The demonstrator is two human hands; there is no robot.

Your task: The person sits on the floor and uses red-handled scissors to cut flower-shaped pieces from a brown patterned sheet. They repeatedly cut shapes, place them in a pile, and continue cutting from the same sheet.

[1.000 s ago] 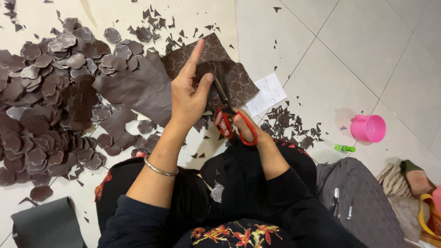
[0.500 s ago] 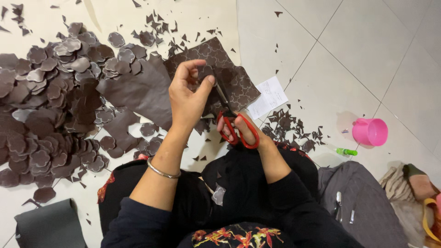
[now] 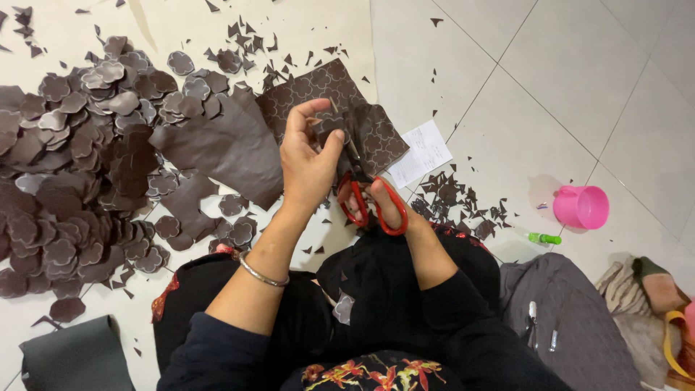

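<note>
Matt brown leatherette sheet (image 3: 362, 123), plastic-handled scissors (image 3: 369, 206)

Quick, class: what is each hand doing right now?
Left hand: closed, pinching a small brown cut-out piece.
Right hand: closed through the handles of the red scissors.

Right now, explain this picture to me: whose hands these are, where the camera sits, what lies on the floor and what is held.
There is no machine here. The camera is worn on a person's head and looks down at their own two hands, above their lap in dark clothing. The left hand pinches a small brown patterned piece. The right hand grips red-handled scissors, whose blades point up toward that piece. Under the hands lies a larger brown patterned sheet on the tiled floor. On the left sits a heap of cut brown scalloped shapes; small offcuts lie scattered around. On the right stand a pink cup, a small green object and a white paper slip.
</note>
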